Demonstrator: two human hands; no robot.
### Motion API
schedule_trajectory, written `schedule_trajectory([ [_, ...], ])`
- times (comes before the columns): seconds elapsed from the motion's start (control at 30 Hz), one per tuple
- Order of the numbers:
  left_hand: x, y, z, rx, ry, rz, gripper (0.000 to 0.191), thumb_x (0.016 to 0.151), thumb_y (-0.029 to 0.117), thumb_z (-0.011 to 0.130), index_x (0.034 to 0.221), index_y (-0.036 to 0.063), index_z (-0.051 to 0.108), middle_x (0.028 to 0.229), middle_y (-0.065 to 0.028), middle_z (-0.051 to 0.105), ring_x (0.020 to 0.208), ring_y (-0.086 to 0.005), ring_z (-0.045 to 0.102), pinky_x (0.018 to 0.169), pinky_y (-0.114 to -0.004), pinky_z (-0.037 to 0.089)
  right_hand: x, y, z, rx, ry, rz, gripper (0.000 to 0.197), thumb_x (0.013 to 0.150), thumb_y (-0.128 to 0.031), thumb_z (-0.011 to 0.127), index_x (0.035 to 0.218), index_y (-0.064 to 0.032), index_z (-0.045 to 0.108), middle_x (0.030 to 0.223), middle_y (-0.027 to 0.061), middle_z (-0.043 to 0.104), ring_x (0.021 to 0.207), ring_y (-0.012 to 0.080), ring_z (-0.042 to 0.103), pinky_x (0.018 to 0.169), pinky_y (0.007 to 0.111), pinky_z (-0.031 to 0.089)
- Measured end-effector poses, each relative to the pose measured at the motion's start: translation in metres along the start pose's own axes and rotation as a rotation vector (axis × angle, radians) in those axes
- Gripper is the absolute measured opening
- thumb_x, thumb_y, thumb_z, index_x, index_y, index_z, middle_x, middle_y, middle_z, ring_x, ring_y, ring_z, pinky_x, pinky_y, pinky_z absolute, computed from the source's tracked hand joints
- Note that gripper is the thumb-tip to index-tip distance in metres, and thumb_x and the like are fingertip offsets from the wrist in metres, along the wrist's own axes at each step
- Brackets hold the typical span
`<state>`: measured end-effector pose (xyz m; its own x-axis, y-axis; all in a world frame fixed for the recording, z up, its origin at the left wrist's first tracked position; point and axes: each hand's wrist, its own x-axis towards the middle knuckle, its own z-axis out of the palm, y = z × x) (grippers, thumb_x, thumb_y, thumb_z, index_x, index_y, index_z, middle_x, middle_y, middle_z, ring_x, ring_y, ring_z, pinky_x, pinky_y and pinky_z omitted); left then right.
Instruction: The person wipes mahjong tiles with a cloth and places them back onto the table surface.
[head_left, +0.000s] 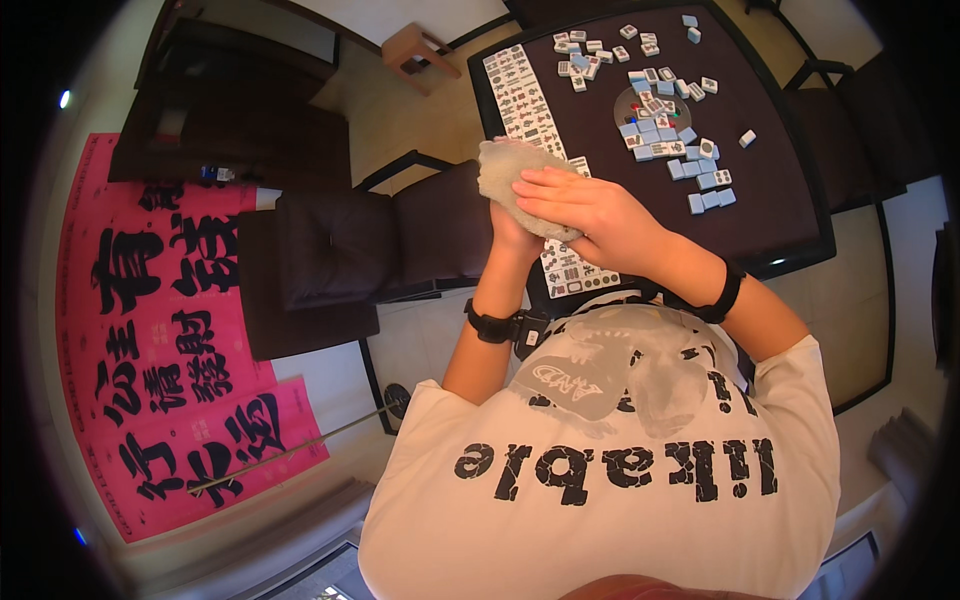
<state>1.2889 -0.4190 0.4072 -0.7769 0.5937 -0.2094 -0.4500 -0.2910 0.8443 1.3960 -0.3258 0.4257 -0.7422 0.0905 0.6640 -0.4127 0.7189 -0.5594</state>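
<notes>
A greyish cloth (517, 169) is pressed between my two hands, above the near-left part of a mahjong table (750, 232). My left hand (517, 229) supports it from beneath, its fingers mostly hidden by the cloth. On top lies my right hand (589, 202), fingers extended across the fabric and thumb near its lower edge. Below the hands, a block of face-up mahjong tiles (529, 101) runs in rows along the table's left side. Part of these rows is covered by the cloth and hands. The nearer end of the tile rows (577, 274) shows beneath my forearms.
Loose tiles, some blue-backed, cluster around the round centre panel (626, 105) and at the far side. Dark padded chairs stand left (442, 217) and right (817, 142). A wooden stool (420, 56) is beyond the far-left corner. Pink banners with large black characters (161, 337) hang left.
</notes>
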Motion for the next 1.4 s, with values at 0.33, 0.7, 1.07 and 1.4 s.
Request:
schedule_trajectory([
  [0.33, 0.002, 0.006, 0.003, -0.033, -0.031, -0.192, 0.038, 0.106, 0.038, 0.039, 0.127, 0.0096, 0.053, 0.090, -0.0009, 0.063, 0.056, -0.0053, 0.049, 0.045, -0.020, 0.031, -0.009, 0.010, -0.002, 0.097, 0.051, 0.033, 0.056, 0.073, 0.008, 0.058, 0.129, -0.0012, 0.063, 0.134, 0.0151, 0.063, 0.130, 0.0334, 0.056, 0.114, 0.047, 0.040],
  [0.7, 0.003, 0.027, 0.002, -0.025, -0.431, -0.230, 0.059, 0.109, 0.050, 0.021, 0.125, 0.0022, 0.052, 0.072, -0.0034, 0.049, 0.057, -0.0091, 0.035, 0.045, -0.021, 0.027, -0.062, 0.092, -0.019, 0.569, 0.336, 0.737, 0.028, 0.101, -0.018, 0.058, 0.121, 0.0009, 0.064, 0.104, 0.0078, 0.070, 0.096, 0.0134, 0.064, 0.086, 0.028, 0.050],
  [1.07, 0.062, -0.085, -0.058, 0.791, -0.317, -0.265, 0.050, 0.086, 0.026, 0.079, 0.119, -0.0014, 0.055, 0.088, -0.0060, 0.069, 0.069, -0.0085, 0.059, 0.058, -0.022, 0.044, -0.205, 0.103, -0.042, 0.499, 0.119, 1.203, 0.025, 0.102, -0.018, 0.053, 0.117, -0.0033, 0.065, 0.106, 0.0060, 0.068, 0.097, 0.0146, 0.062, 0.089, 0.030, 0.048],
  [1.4, 0.159, -0.191, -0.101, 1.385, -0.385, -0.076, 0.048, 0.068, 0.018, 0.085, 0.107, -0.0028, 0.066, 0.091, -0.0139, 0.071, 0.071, -0.0233, 0.068, 0.067, -0.036, 0.054, -0.282, 0.094, -0.073, 0.534, 0.059, 1.270, 0.023, 0.100, -0.015, 0.056, 0.115, 0.0001, 0.064, 0.101, 0.0059, 0.068, 0.092, 0.0145, 0.062, 0.086, 0.030, 0.050],
])
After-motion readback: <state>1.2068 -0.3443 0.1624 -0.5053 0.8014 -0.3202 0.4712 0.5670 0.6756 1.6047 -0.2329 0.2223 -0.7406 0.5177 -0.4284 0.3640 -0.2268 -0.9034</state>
